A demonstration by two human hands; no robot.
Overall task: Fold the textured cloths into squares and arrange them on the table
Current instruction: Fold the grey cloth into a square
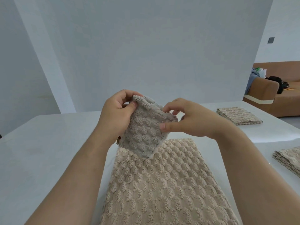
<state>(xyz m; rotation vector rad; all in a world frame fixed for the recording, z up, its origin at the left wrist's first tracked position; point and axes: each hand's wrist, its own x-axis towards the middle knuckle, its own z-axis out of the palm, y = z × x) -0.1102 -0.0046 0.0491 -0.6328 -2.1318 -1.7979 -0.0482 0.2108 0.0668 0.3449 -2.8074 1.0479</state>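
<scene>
A beige textured cloth (pixel 162 184) lies lengthwise on the white table (pixel 48 151) in front of me. Its far end (pixel 142 132) is lifted and turned back, showing a greyer side. My left hand (pixel 116 114) pinches the raised left corner between thumb and fingers. My right hand (pixel 191 120) pinches the right corner of the same lifted edge. Both hands hold it above the table, over the cloth's far part.
A folded beige cloth (pixel 238 115) lies at the far right of the table. A stack of folded cloths (pixel 289 159) sits at the right edge. A white backdrop stands behind the table; a brown sofa (pixel 276 95) is beyond.
</scene>
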